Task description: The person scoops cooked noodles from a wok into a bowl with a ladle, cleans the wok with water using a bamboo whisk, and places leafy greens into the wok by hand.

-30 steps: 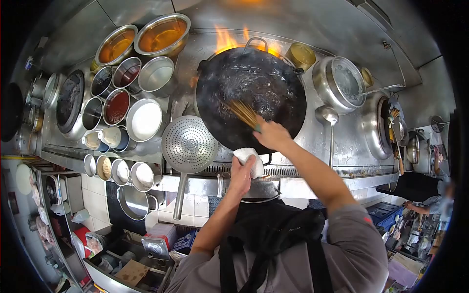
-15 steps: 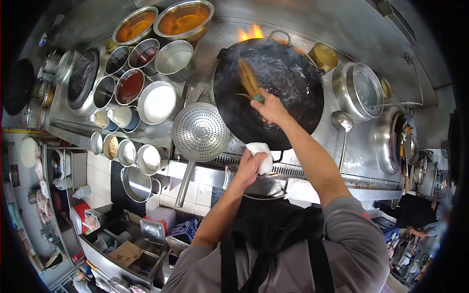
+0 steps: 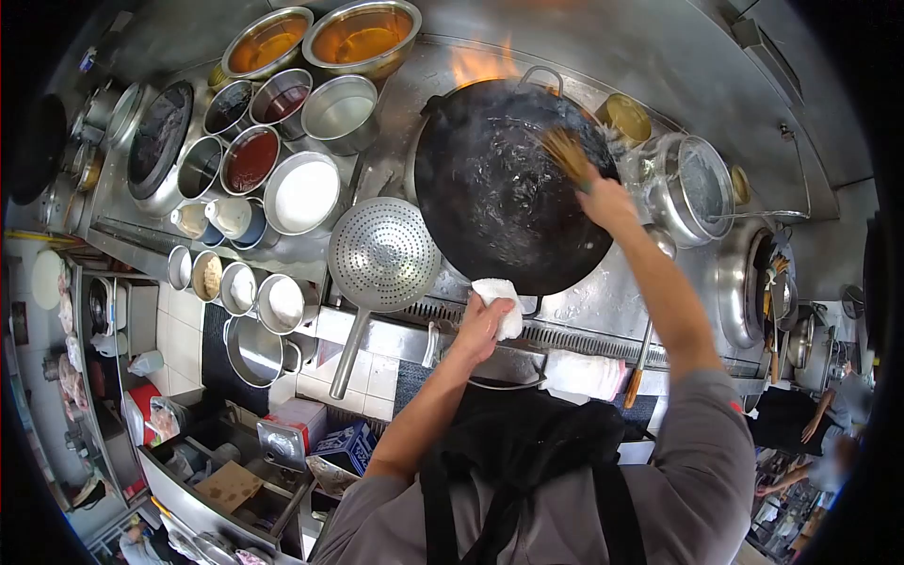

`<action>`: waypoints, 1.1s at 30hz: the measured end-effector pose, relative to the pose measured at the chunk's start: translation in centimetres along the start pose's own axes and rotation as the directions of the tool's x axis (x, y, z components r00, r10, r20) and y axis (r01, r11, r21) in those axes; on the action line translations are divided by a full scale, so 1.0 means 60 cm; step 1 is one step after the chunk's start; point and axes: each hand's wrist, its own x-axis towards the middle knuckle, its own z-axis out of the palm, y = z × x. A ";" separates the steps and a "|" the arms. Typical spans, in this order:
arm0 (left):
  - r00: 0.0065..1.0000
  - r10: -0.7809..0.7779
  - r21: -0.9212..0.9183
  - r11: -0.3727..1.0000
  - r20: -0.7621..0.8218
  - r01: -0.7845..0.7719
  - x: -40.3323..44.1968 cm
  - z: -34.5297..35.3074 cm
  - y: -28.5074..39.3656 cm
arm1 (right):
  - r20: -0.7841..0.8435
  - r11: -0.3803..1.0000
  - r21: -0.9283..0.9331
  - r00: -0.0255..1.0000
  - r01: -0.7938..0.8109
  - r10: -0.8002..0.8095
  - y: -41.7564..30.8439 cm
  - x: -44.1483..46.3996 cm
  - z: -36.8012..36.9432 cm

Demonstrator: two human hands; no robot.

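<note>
A large black wok (image 3: 490,217) sits on the stove with moving water inside and flames behind its far rim. My right hand (image 3: 607,202) grips a bamboo brush (image 3: 566,155), whose bristles are over the right side of the wok. My left hand (image 3: 479,330) is closed round a folded white cloth (image 3: 499,306) at the wok's near edge, by the near handle. Left of the wok lies a perforated strainer (image 3: 383,254), its handle toward me. A ladle (image 3: 640,363) with a wooden handle lies under my right forearm.
Metal pots of sauces and powders (image 3: 301,192) stand at the left, with two bowls of orange liquid (image 3: 363,40) behind. A steel pot (image 3: 702,188) and a brass-coloured tin (image 3: 624,118) are at the right. Another person (image 3: 829,414) is at the far right.
My right hand and the brush have swept from the wok's left-centre to its right side. My left hand stays at the near edge with the cloth. The view has shifted.
</note>
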 end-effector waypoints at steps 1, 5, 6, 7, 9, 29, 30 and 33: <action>1.000 -0.022 -0.002 1.000 0.022 0.022 -0.003 -0.001 0.002 | 0.026 0.996 0.088 1.000 0.005 -0.007 -0.037 0.022 0.031; 0.998 0.005 -0.027 1.000 0.064 -0.003 0.004 -0.010 -0.008 | 0.063 0.813 0.570 0.980 0.118 -0.187 -0.171 -0.040 0.106; 0.999 0.013 -0.063 0.998 0.041 -0.010 0.001 -0.004 -0.007 | 0.095 0.751 0.648 0.965 0.125 -0.243 -0.194 -0.066 0.107; 0.999 0.008 -0.062 0.998 0.042 -0.005 -0.005 -0.001 -0.010 | 0.181 0.699 0.709 0.936 0.087 -0.301 -0.203 -0.110 0.073; 0.994 0.099 -0.016 0.995 -0.042 -0.100 -0.009 0.010 -0.013 | 0.244 0.720 0.680 0.883 0.140 -0.402 -0.176 -0.162 0.045; 1.000 -0.001 -0.097 0.995 -0.024 -0.002 -0.014 0.003 -0.006 | 0.339 0.972 -0.143 0.932 0.185 -0.128 0.004 -0.191 0.061; 1.000 -0.021 -0.120 0.993 -0.010 0.020 -0.010 -0.002 -0.009 | 0.243 0.972 -0.208 0.969 0.105 -0.052 0.041 -0.167 0.058; 0.999 -0.048 -0.140 0.989 -0.007 0.047 -0.004 -0.011 -0.008 | 0.053 0.988 -0.133 0.996 0.080 -0.073 0.072 -0.061 0.027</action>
